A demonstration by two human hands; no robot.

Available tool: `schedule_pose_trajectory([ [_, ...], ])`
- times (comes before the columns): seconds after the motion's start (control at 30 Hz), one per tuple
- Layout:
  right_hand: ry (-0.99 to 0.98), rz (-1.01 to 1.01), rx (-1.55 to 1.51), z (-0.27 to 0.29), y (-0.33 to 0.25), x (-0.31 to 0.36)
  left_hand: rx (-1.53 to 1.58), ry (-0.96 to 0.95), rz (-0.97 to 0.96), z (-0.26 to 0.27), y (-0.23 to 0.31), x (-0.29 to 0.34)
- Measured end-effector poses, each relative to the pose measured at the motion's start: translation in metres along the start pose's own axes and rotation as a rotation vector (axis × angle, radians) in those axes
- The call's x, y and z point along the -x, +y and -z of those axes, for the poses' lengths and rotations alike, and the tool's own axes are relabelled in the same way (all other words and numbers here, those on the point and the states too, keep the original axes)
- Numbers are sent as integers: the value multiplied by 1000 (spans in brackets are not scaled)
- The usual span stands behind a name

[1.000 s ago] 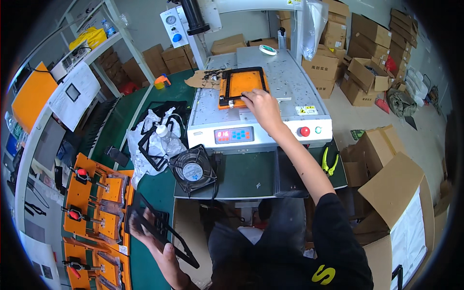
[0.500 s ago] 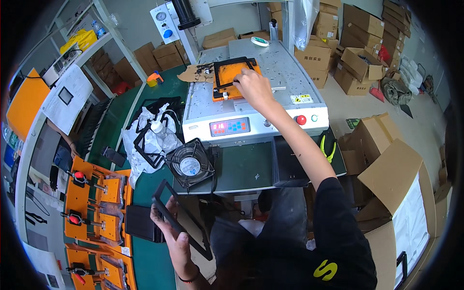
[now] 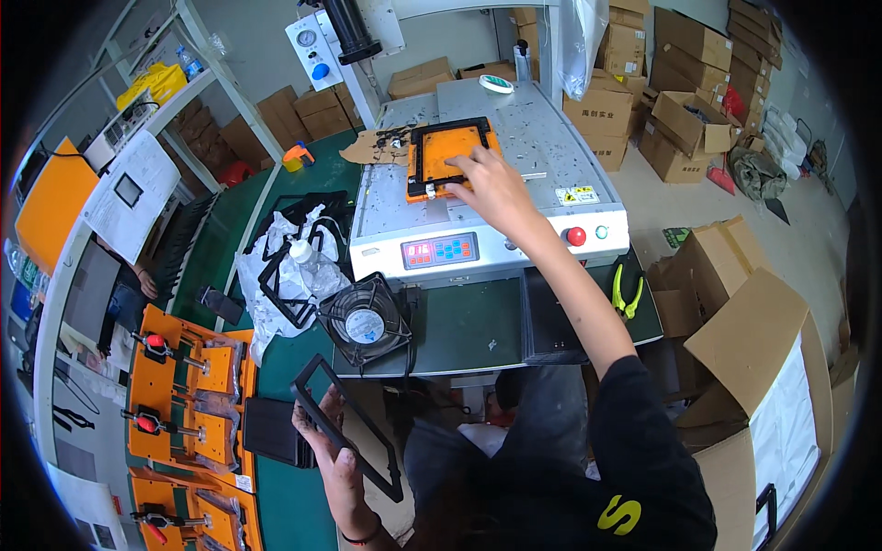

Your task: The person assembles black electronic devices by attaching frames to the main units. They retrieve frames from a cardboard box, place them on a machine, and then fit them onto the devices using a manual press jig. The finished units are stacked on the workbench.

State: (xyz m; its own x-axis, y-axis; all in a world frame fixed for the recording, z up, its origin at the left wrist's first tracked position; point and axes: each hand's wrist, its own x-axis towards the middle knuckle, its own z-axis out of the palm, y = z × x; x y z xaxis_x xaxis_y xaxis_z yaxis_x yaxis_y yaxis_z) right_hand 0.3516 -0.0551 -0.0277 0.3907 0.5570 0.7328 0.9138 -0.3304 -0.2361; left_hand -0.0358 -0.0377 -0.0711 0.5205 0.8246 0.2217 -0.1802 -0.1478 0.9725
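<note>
My left hand (image 3: pixel 333 456) is closed on a black rectangular frame (image 3: pixel 354 444), held tilted near the front edge of the bench. Its middle is an open window. Over the machine, my right hand (image 3: pixel 496 191) reaches onto an orange fixture plate (image 3: pixel 450 151). A second black frame (image 3: pixel 419 156) lies flat on this plate. The fingers of my right hand are apart, thumb and fingertips at the frame's near right corner, which the hand partly hides. A small metal clip (image 3: pixel 430 190) sits at the plate's near edge.
A grey machine with a lit control panel (image 3: pixel 441 250) carries the plate. A black fan (image 3: pixel 365 324), a plastic bottle (image 3: pixel 315 266) and stacked black panels (image 3: pixel 276 432) stand at left, beside orange clamp fixtures (image 3: pixel 197 367). Green-handled cutters (image 3: pixel 627 292) and open cartons (image 3: pixel 753 340) are at right.
My right hand has come nearer, and the frame under it has shifted from askew toward the far side to lying squarely on the orange plate. My left hand keeps its frame nearly in place.
</note>
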Motion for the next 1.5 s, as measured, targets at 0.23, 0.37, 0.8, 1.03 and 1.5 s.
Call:
schedule_pose_trajectory([
  [0.23,232,-109,-8,50,16,63,-34,40,29,8,-10,9],
  [0.37,174,73,-51,43,21,36,11,-9,27,-3,-13,5],
  [0.8,-573,-43,213,-28,-10,-56,-81,24,-18,9,-3,16],
  [1.03,-906,49,-98,0,27,-80,-15,42,10,20,-10,22],
  [1.5,-863,98,75,2,8,-96,5,115,57,54,-16,37],
])
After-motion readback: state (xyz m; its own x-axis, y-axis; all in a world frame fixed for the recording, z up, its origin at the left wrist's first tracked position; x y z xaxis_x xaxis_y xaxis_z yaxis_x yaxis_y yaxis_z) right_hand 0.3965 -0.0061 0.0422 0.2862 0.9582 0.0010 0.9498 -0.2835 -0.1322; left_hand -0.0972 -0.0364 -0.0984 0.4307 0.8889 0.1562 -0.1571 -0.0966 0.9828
